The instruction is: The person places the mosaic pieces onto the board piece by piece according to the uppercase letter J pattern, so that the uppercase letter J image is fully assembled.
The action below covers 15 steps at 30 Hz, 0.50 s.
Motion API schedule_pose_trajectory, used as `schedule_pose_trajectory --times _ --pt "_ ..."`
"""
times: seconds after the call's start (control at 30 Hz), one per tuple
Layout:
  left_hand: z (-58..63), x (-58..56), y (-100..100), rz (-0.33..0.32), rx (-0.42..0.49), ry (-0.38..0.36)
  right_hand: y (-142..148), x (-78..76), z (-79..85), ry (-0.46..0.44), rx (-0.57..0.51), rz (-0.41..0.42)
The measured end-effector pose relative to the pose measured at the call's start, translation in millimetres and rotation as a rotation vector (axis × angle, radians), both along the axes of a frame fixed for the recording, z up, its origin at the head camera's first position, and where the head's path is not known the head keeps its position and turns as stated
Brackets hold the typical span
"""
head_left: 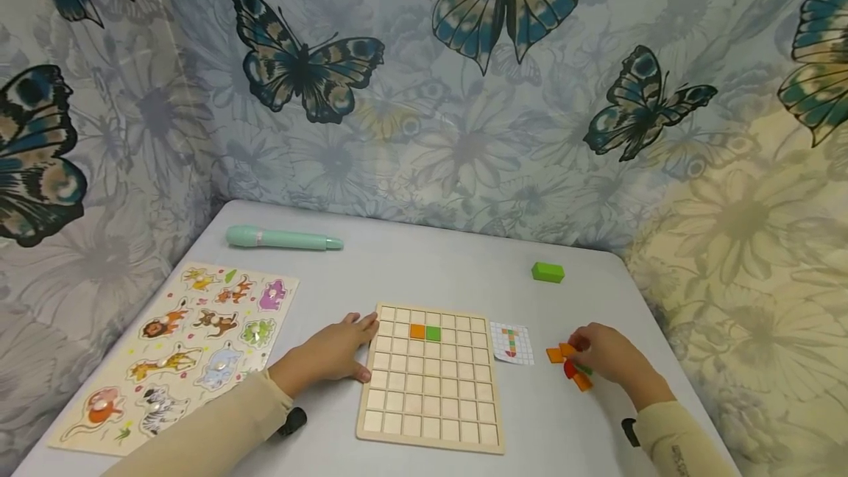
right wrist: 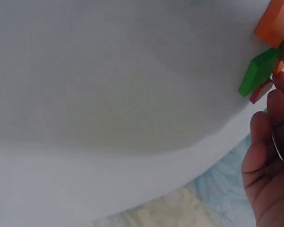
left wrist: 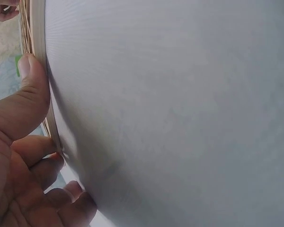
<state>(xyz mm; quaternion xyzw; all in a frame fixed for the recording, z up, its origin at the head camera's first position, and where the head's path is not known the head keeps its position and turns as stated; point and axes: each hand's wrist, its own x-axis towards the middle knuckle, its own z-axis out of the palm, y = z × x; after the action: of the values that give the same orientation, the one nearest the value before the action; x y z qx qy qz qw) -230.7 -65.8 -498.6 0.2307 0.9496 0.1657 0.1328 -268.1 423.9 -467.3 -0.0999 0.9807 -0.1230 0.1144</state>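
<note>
A wooden grid board (head_left: 430, 386) lies on the table, with an orange tile (head_left: 417, 331) and a green tile (head_left: 433, 333) side by side in its upper rows. My left hand (head_left: 338, 350) rests against the board's left edge, fingers spread; the left wrist view shows the thumb (left wrist: 31, 78) along that edge. At the right, my right hand (head_left: 608, 353) reaches into a small group of orange, red and green tiles (head_left: 581, 381). Its fingertips touch or nearly touch an orange tile (head_left: 566, 350). Whether they pinch it is hidden; the right wrist view cuts them off.
Beside the board's right edge lies a pattern card (head_left: 520, 344). A green block (head_left: 548, 272) stands farther back. To the left are an animal puzzle board (head_left: 192, 344) and a mint-green pen-like stick (head_left: 285, 238). Butterfly-patterned cloth (head_left: 464, 153) borders the table.
</note>
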Motion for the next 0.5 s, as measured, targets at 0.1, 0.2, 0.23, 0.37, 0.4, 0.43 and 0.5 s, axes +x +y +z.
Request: schedule_pose_trajectory --times 0.1,0.2,0.23,0.37,0.4,0.43,0.5 --pt "1.5 0.0 0.1 -0.005 0.005 -0.001 4.0 1.6 0.5 0.008 -0.043 0.003" --pt "2.1 -1.0 0.2 -0.014 0.004 0.005 -1.2 2.8 3.3 0.028 -0.081 -0.005" --pt "1.9 -1.4 0.1 -0.016 0.003 0.007 -7.6 2.6 4.5 0.036 -0.085 -0.004" --pt "0.2 -2.4 -1.2 -0.019 -0.018 0.012 -58.1 -3.9 8.5 0.034 -0.106 0.051" --pt "-0.2 -2.7 -1.7 -0.016 -0.019 0.011 -74.1 -6.6 7.6 0.027 -0.116 0.075" --pt "-0.2 -2.6 -2.2 -0.014 -0.012 0.007 -90.1 -9.2 6.8 0.025 -0.121 0.108" --pt "-0.3 -2.4 -2.3 -0.010 0.000 0.000 -119.7 -13.1 3.7 0.019 -0.138 0.173"
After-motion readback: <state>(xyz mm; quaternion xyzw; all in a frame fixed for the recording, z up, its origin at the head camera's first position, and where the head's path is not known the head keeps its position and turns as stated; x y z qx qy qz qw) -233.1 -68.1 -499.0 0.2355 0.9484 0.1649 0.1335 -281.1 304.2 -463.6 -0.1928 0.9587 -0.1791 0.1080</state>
